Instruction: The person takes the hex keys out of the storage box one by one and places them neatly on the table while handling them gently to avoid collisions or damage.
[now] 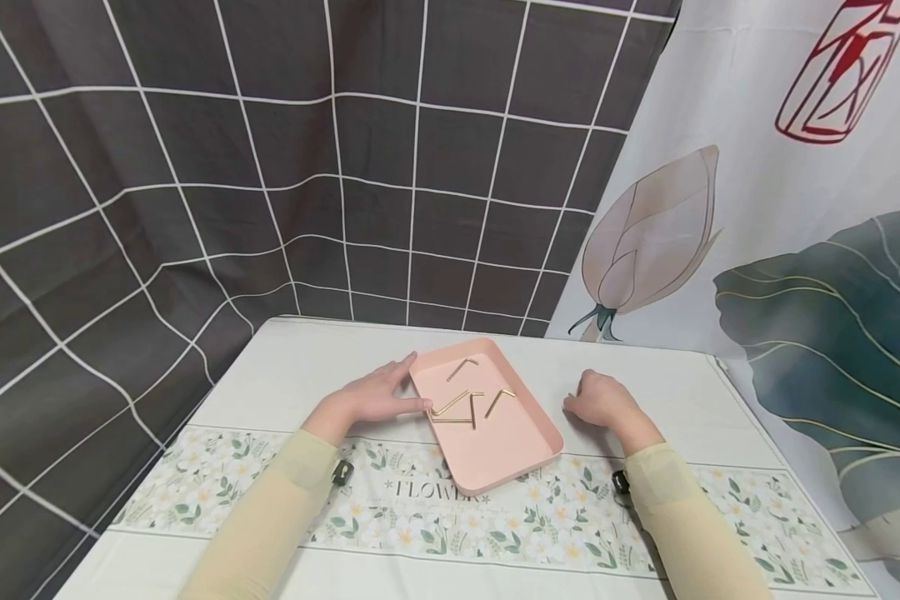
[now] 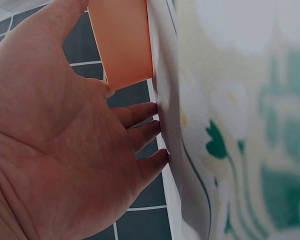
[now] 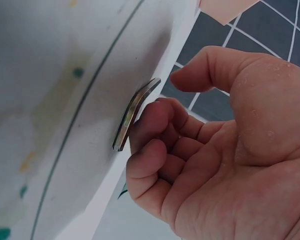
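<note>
A shallow pink tray (image 1: 498, 458) lies slanted on the table. In it are several gold-coloured L-shaped hex keys (image 1: 498, 403). At the tray's left side, my left hand (image 1: 371, 396) has its thumb and index finger spread along the wall, touching it. The left wrist view shows the other fingers of the left hand (image 2: 75, 130) extended, their tips at the tablecloth. To the right of the tray, my right hand (image 1: 603, 400) is low over the table with loosely curled fingers. A bent metal hex key (image 3: 135, 112) lies on the cloth against those fingers; the thumb stands apart from it.
A white tablecloth (image 1: 315, 350) with a floral band (image 1: 405, 533) covers the table. Behind it hangs a dark curtain (image 1: 375, 217) with white grid lines. A white curtain with a printed flower bud (image 1: 648, 233) hangs at the right.
</note>
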Tool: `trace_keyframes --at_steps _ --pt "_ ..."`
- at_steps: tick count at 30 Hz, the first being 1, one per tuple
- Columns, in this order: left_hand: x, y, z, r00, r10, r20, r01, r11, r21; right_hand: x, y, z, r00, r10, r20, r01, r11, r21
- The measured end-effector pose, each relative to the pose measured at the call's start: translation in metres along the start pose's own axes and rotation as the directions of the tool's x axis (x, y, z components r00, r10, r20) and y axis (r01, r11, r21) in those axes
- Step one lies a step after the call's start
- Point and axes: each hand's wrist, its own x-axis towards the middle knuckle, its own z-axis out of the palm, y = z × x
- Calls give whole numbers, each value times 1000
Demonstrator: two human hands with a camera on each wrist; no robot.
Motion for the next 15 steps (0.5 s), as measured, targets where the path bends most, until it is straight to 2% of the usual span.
trace_keyframes --at_steps 9,15 --pt "0 2 0 1000 -6 3 5 1000 7 -2 -1 -1 998 -8 -59 12 998 58" --pt "-1 4 -1 1000 -18 5 18 1000 4 -4 -6 -3 996 -31 -86 36 998 60"
